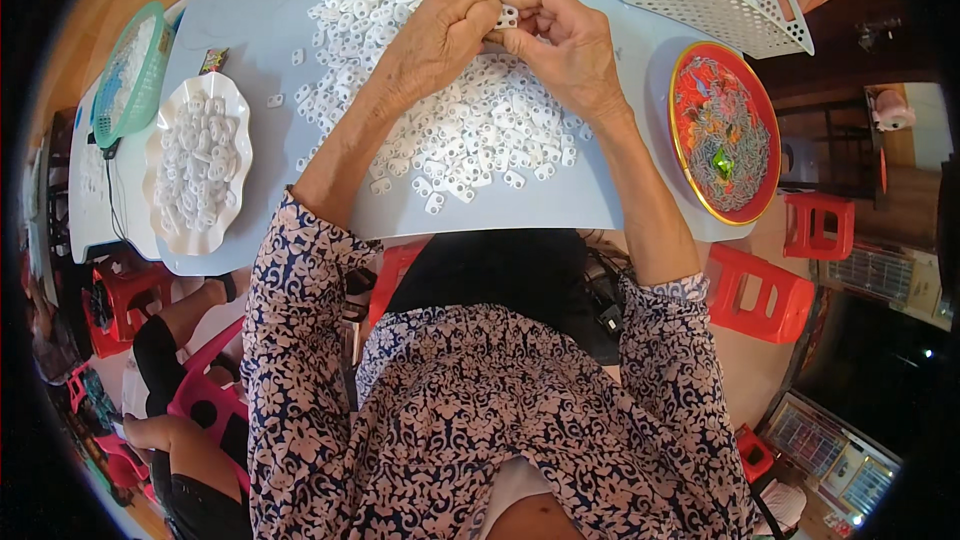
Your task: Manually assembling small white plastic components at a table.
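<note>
Above a heap of small white plastic pieces (500, 130), each with two holes, my hands meet in front of me. A white two-holed plastic piece (509, 17) shows between them. My left hand (445, 40) is closed, with its thumb and fingertips pinching the piece's left side. From the other side, the thumb and curled fingers of my right hand (565, 50) grip the same piece. My fingers partly cover it, so I cannot make out whether anything else is held with it. Many more such pieces lie spread beneath and beyond both hands.
A scalloped white dish (242, 155) of white parts stands left, near a green basket (150, 90) and a small packet (213, 61). Rightward are a red gold-rimmed tray (775, 155) with grey stringy bits and a white perforated basket (690, 5). Red stools (765, 295) and seated people flank the table.
</note>
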Action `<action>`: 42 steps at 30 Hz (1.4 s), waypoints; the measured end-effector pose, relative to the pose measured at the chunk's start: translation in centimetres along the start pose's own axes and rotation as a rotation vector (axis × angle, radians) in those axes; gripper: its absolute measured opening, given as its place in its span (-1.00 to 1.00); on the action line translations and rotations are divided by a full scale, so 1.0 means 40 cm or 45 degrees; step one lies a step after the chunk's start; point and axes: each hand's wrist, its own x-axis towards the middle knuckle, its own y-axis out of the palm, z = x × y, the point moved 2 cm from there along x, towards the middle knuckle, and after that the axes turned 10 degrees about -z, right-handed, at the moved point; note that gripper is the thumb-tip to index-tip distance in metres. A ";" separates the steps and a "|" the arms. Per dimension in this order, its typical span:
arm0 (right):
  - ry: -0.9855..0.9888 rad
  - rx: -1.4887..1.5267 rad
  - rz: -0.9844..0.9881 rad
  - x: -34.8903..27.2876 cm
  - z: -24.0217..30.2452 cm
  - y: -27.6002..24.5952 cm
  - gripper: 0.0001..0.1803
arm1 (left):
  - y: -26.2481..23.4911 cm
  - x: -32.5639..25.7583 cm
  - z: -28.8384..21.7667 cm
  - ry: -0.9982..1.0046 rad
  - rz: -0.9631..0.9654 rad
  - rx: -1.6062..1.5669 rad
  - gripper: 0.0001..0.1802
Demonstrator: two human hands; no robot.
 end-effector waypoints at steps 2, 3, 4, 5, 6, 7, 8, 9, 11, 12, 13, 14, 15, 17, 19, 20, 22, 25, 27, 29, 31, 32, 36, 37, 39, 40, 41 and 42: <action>0.012 -0.058 0.001 0.000 0.005 0.000 -0.81 | -0.001 -0.002 -0.001 0.031 0.007 0.048 -0.69; 0.012 -0.058 0.001 0.000 0.006 0.000 -0.81 | 0.001 -0.003 -0.003 0.031 0.007 0.047 -0.69; 0.002 -0.052 -0.006 0.000 0.007 0.000 -0.82 | 0.004 -0.004 -0.003 0.015 -0.003 0.034 -0.69; -0.007 -0.047 -0.013 -0.001 0.007 -0.001 -0.83 | 0.005 -0.004 -0.002 -0.001 -0.013 0.021 -0.69; -0.006 -0.047 -0.013 -0.001 0.008 -0.003 -0.83 | 0.006 -0.005 0.001 -0.001 -0.012 0.020 -0.69; 0.006 -0.101 0.048 -0.002 0.007 -0.005 -0.80 | 0.006 -0.005 0.004 0.009 -0.016 0.018 -0.69; 0.018 -0.155 0.109 -0.002 0.006 -0.005 -0.77 | 0.006 -0.005 0.006 0.020 -0.020 0.016 -0.68; 0.018 -0.154 0.110 -0.002 0.005 -0.003 -0.77 | 0.006 -0.005 0.007 0.018 -0.022 0.017 -0.68; 0.003 -0.081 0.008 -0.001 0.003 -0.004 -0.84 | 0.010 -0.007 0.006 0.019 -0.022 -0.008 -0.69; 0.005 -0.081 0.007 0.000 0.002 -0.005 -0.84 | 0.011 -0.007 0.004 0.018 -0.020 -0.008 -0.69; -0.001 -0.053 0.023 0.001 0.001 -0.005 -0.85 | 0.010 -0.009 0.001 0.013 -0.018 0.003 -0.70; -0.006 -0.026 0.039 0.001 0.001 -0.005 -0.85 | 0.010 -0.010 -0.003 0.009 -0.016 0.014 -0.70; -0.004 -0.025 0.039 0.002 0.004 -0.007 -0.85 | 0.009 -0.011 -0.007 0.007 -0.015 0.014 -0.70; -0.018 -0.017 0.055 0.001 0.014 -0.010 -0.85 | 0.008 -0.015 -0.018 0.052 0.014 0.032 -0.70; -0.065 -0.070 0.073 0.004 0.008 -0.018 -0.85 | 0.010 -0.014 -0.010 0.067 0.021 0.035 -0.70; -0.114 -0.124 0.091 0.005 0.008 -0.020 -0.85 | 0.011 -0.013 -0.009 0.084 0.027 0.037 -0.69; -0.042 -0.024 0.098 0.005 0.009 -0.016 -0.86 | 0.007 -0.010 -0.012 0.045 0.041 0.041 -0.68; 0.058 0.120 0.125 0.011 0.000 -0.014 -0.87 | 0.008 -0.004 -0.011 0.013 0.037 0.026 -0.66; 0.083 0.162 0.145 0.011 -0.001 -0.015 -0.86 | 0.007 -0.005 -0.010 0.024 0.019 0.007 -0.64; 0.209 0.291 0.141 0.009 0.025 -0.014 -0.84 | 0.002 -0.006 -0.013 0.009 0.048 -0.018 -0.63; 0.156 0.109 0.086 0.010 0.014 -0.018 -0.86 | 0.010 -0.001 -0.003 0.064 0.049 -0.066 -0.66; 0.167 0.167 0.011 0.008 0.016 -0.022 -0.87 | 0.014 0.001 -0.004 0.113 0.030 -0.097 -0.68; 0.072 0.060 -0.232 0.021 0.036 -0.049 -0.87 | 0.022 -0.007 -0.016 0.103 -0.091 -0.158 -0.73; 0.022 0.051 -0.299 0.035 0.054 -0.061 -0.85 | 0.012 -0.009 -0.004 0.054 -0.113 -0.195 -0.75; -0.199 -0.039 -0.411 0.083 0.074 -0.132 -0.88 | 0.012 -0.011 0.001 0.059 -0.117 -0.231 -0.76; -0.239 -0.069 -0.471 0.105 0.101 -0.157 -0.87 | 0.004 -0.016 0.009 0.039 -0.145 -0.244 -0.77; -0.253 -0.135 -0.518 0.131 0.114 -0.198 -0.88 | 0.009 -0.015 0.008 0.067 -0.129 -0.257 -0.77; -0.265 -0.198 -0.564 0.163 0.119 -0.241 -0.83 | 0.018 -0.011 0.004 0.079 -0.121 -0.268 -0.77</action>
